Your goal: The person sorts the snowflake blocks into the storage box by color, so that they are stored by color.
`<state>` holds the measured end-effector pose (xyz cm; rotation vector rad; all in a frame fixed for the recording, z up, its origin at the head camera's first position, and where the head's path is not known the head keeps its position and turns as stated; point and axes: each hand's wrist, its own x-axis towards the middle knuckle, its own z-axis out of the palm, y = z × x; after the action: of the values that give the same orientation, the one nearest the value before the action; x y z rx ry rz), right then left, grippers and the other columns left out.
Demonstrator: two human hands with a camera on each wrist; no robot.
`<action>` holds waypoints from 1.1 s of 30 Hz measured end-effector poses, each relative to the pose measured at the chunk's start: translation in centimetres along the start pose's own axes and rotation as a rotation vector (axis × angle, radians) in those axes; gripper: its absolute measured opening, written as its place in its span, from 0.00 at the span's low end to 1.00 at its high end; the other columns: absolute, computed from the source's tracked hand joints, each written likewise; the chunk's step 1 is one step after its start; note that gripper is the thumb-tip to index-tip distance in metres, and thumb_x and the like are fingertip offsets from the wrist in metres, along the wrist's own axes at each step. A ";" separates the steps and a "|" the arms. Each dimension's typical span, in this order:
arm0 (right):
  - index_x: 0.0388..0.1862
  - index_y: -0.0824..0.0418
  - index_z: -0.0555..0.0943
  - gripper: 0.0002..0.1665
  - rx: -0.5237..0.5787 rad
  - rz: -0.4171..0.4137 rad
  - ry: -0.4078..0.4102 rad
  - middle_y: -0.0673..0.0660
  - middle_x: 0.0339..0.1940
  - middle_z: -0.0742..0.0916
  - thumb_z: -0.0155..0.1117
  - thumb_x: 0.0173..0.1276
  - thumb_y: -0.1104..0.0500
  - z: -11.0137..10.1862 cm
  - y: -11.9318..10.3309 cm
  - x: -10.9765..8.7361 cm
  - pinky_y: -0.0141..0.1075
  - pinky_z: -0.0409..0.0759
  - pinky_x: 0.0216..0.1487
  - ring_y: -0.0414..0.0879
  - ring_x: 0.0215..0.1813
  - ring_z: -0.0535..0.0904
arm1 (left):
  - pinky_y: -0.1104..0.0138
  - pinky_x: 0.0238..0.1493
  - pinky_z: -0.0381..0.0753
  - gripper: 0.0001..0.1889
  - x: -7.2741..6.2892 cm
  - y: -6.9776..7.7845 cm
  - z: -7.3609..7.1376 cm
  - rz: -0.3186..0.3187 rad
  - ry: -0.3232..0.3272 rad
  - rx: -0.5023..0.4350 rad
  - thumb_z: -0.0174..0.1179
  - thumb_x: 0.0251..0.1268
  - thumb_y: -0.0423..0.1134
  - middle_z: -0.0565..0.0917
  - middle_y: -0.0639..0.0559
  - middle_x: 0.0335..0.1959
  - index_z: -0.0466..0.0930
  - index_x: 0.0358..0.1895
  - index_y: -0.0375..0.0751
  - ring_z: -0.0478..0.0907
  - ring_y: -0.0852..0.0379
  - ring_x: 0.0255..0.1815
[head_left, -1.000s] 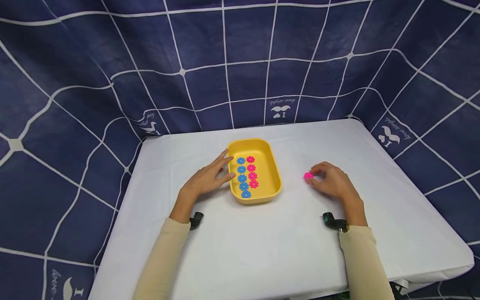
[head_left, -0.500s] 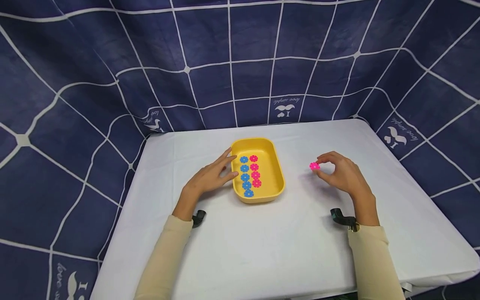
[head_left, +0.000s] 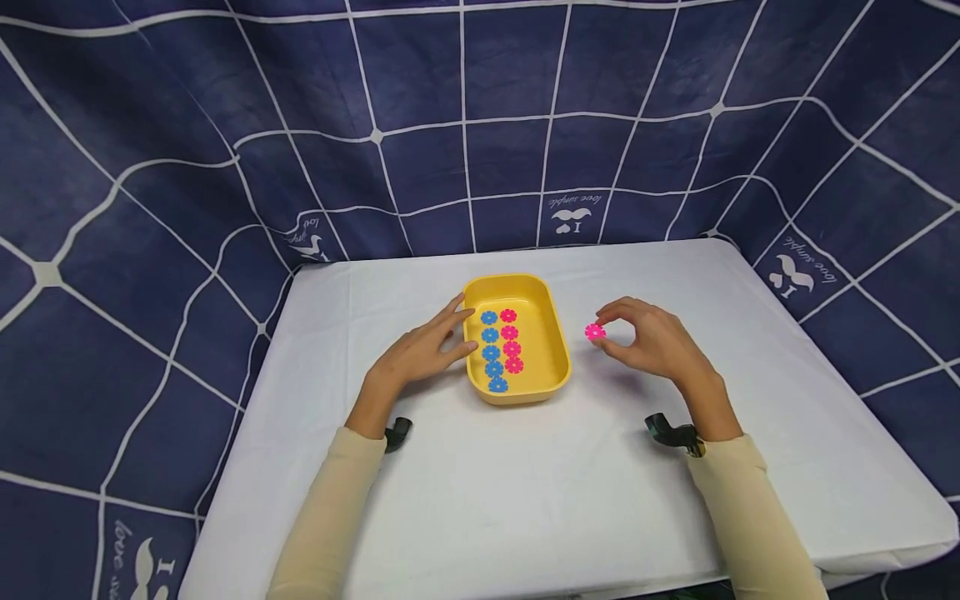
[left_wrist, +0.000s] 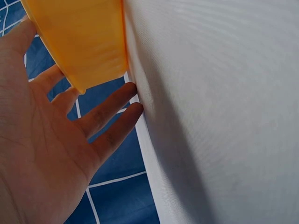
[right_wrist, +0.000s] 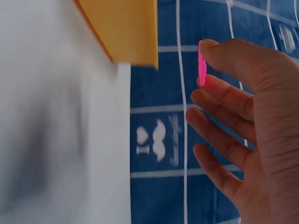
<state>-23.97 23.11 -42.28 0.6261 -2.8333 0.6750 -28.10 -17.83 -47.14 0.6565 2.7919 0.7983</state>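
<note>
A yellow plastic tray point(head_left: 542, 337) sits on the white-covered table. Inside it, blue flower-shaped discs point(head_left: 491, 353) form a column on the left, with a column of pink flower-shaped discs point(head_left: 512, 349) beside it. My left hand point(head_left: 416, 350) rests at the tray's left rim, its fingers spread and relaxed; the left wrist view has the fingertips against the tray's outer wall point(left_wrist: 86, 42). To the right of the tray, my right hand point(head_left: 656, 337) pinches one pink flower-shaped disc point(head_left: 595, 332) between thumb and index finger, raised over the table. The other fingers are loosely bent in the right wrist view.
The table point(head_left: 480, 492) has a white cloth reaching to its front edge. A dark blue curtain point(head_left: 420, 92) with white grid lines hangs behind and at both sides. Dark camera mounts point(head_left: 667, 432) sit on both wrists.
My right hand has lifted the pink disc from the table, gone a little right, then come back left toward the tray. The left hand stays at the tray's rim; the head view has shifted slightly.
</note>
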 end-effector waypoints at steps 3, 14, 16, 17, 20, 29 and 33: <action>0.54 0.56 0.91 0.19 -0.013 -0.084 -0.042 0.54 0.57 0.90 0.79 0.68 0.49 0.3 -1.1 1.0 0.59 0.84 0.64 0.56 0.62 0.85 | 0.36 0.77 0.68 0.40 0.0 0.0 0.0 0.000 0.000 0.000 0.56 0.76 0.71 0.40 0.77 0.88 0.58 0.86 0.71 0.67 0.42 0.83; 0.53 0.53 0.91 0.18 -0.028 -0.283 -0.164 0.50 0.56 0.91 0.80 0.66 0.49 1.0 -4.8 4.4 0.54 0.84 0.64 0.51 0.59 0.86 | 0.38 0.76 0.70 0.40 0.1 -0.2 -0.1 0.042 0.009 -0.005 0.56 0.77 0.69 0.41 0.73 0.90 0.58 0.87 0.67 0.71 0.45 0.80; 0.52 0.53 0.91 0.18 -0.029 -0.311 -0.197 0.50 0.56 0.91 0.80 0.66 0.48 1.2 -5.3 5.0 0.53 0.84 0.63 0.51 0.58 0.86 | 0.39 0.76 0.71 0.40 0.1 -0.2 -0.1 0.050 0.008 -0.009 0.56 0.77 0.69 0.41 0.71 0.90 0.59 0.87 0.65 0.73 0.46 0.79; 0.52 0.52 0.91 0.18 -0.032 -0.322 -0.215 0.50 0.56 0.91 0.79 0.67 0.48 1.4 -5.5 5.2 0.53 0.85 0.62 0.51 0.58 0.86 | 0.39 0.76 0.71 0.40 0.1 -0.3 -0.1 0.052 0.007 -0.008 0.56 0.77 0.69 0.41 0.71 0.90 0.59 0.87 0.65 0.73 0.46 0.79; 0.51 0.53 0.91 0.17 -0.035 -0.364 -0.260 0.50 0.56 0.90 0.78 0.67 0.48 1.8 -5.8 5.9 0.51 0.85 0.60 0.52 0.57 0.86 | 0.39 0.76 0.71 0.40 0.1 -0.3 -0.1 0.054 0.004 -0.005 0.56 0.77 0.69 0.41 0.70 0.90 0.59 0.86 0.65 0.73 0.46 0.79; 0.51 0.54 0.91 0.18 -0.025 -0.451 -0.351 0.50 0.55 0.90 0.82 0.64 0.50 3.3 -6.3 7.4 0.49 0.82 0.65 0.48 0.60 0.85 | 0.39 0.75 0.72 0.44 0.1 -0.2 -0.2 0.033 -0.007 0.017 0.49 0.73 0.79 0.40 0.72 0.90 0.59 0.86 0.67 0.72 0.44 0.79; 0.53 0.53 0.91 0.20 -0.029 -0.447 -0.404 0.49 0.56 0.90 0.81 0.65 0.48 3.8 -6.4 7.7 0.51 0.81 0.68 0.48 0.62 0.85 | 0.38 0.76 0.71 0.43 0.2 -0.2 -0.2 0.027 -0.011 0.016 0.50 0.74 0.77 0.39 0.74 0.89 0.58 0.87 0.67 0.70 0.43 0.81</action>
<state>-28.36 13.42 -41.26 1.4768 -2.8674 0.4648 -28.36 -17.98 -47.07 0.7000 2.7887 0.7753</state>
